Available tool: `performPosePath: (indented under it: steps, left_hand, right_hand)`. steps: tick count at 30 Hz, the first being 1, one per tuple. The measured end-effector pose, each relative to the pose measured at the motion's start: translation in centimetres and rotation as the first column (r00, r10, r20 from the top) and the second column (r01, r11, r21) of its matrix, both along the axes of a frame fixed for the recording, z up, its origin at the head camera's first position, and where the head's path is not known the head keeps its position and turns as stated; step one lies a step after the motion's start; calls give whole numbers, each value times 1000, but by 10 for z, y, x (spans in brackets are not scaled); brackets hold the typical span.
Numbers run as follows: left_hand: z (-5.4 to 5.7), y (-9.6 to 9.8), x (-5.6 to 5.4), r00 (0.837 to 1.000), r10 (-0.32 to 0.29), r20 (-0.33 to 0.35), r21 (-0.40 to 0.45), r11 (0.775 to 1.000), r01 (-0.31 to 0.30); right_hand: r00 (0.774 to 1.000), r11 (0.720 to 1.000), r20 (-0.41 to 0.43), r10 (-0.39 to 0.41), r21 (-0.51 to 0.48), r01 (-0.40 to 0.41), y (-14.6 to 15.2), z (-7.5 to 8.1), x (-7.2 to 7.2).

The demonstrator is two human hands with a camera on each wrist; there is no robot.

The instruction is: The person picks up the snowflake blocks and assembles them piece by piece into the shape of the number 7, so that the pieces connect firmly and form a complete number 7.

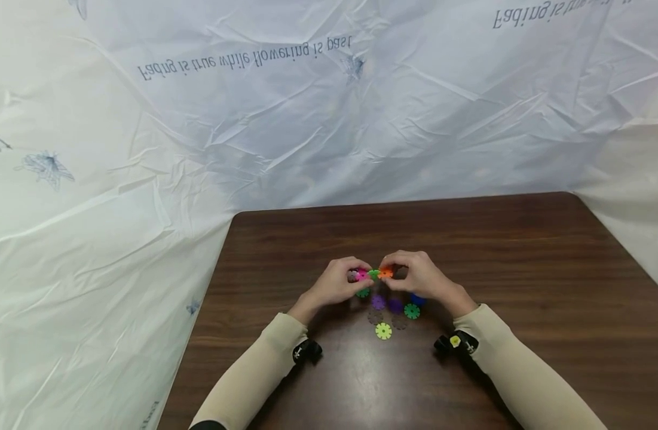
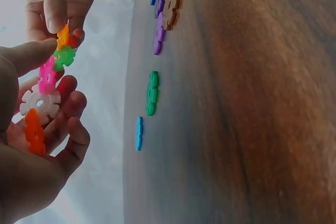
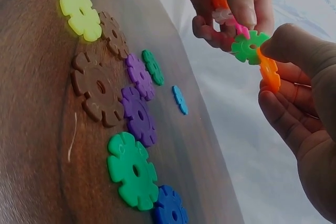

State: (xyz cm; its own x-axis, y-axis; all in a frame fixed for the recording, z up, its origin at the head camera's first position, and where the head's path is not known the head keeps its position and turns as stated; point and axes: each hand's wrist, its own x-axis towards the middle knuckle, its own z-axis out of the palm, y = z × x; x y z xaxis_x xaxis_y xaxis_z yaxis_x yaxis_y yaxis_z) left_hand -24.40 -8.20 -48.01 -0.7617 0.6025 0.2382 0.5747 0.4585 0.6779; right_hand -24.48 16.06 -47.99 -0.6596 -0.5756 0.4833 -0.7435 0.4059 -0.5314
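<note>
Both hands hold a chain of notched, flower-shaped plastic discs above the table. My left hand (image 1: 334, 283) pinches it at the pink disc (image 2: 47, 75); a clear disc (image 2: 47, 104) and a red-orange disc (image 2: 34, 134) hang beyond, near that palm. At the other end, my right hand (image 1: 422, 277) pinches an orange disc (image 3: 270, 72) between thumb and fingers. Between them sits a green disc (image 3: 247, 47), which meets the pink and orange ones edge to edge at an angle. How deep the notches fit is too small to tell.
Loose discs lie flat below the hands: yellow (image 3: 80, 13), two brown (image 3: 94, 92), two purple (image 3: 139, 116), two green (image 3: 131, 171), dark blue (image 3: 170, 206) and light blue (image 2: 139, 133). The brown wooden table (image 1: 501, 257) stands against white printed sheeting (image 1: 318, 137).
</note>
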Motion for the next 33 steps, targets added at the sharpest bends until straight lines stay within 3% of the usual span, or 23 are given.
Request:
performPosePath:
  steps: [9, 17, 33]
  left_hand:
    - [2, -5, 1, 1000, 5, -5, -33, 999, -5]
    - [7, 0, 2, 1000, -10, -1, -62, 998, 10]
    - [8, 7, 0, 997, -19, -68, -81, 997, 14]
  right_hand:
    - [1000, 1000, -4, -11, 17, 11, 3, -1, -1]
    - [1000, 1000, -8, 27, 10, -27, -1, -3, 0]
    - [998, 998, -22, 58, -27, -59, -5, -3, 2]
